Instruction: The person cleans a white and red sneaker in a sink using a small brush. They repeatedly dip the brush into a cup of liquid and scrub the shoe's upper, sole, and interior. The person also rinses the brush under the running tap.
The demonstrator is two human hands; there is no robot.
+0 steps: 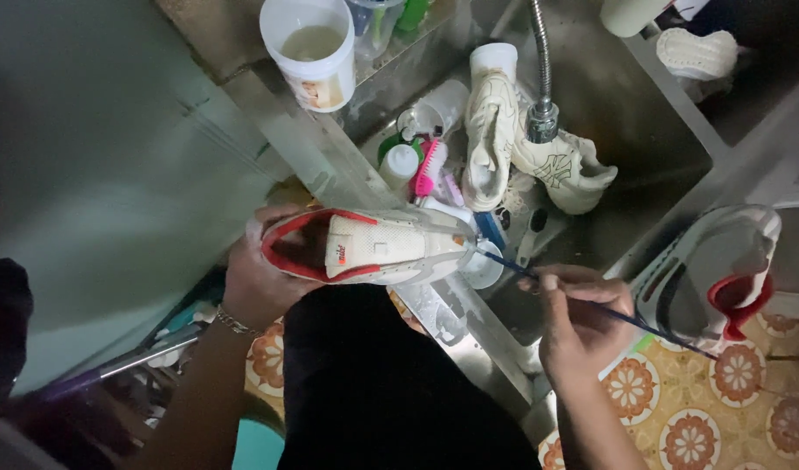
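Observation:
My left hand (256,283) grips the heel of a white sneaker with a red lining (369,246), held sideways over the sink's edge with its tongue facing up. My right hand (578,318) pinches a thin dark blue stick-like brush (651,328) whose tip reaches the sneaker's toe. A bracelet sits on my left wrist. A matching white and red sneaker (721,274) rests on the sink's right rim.
A metal sink (643,130) holds two cream shoes (521,148), a pink brush (427,167), small bottles and a flexible tap hose (540,78). A white bucket of cloudy liquid (310,48) stands on the ledge. Patterned floor tiles (721,400) lie at lower right.

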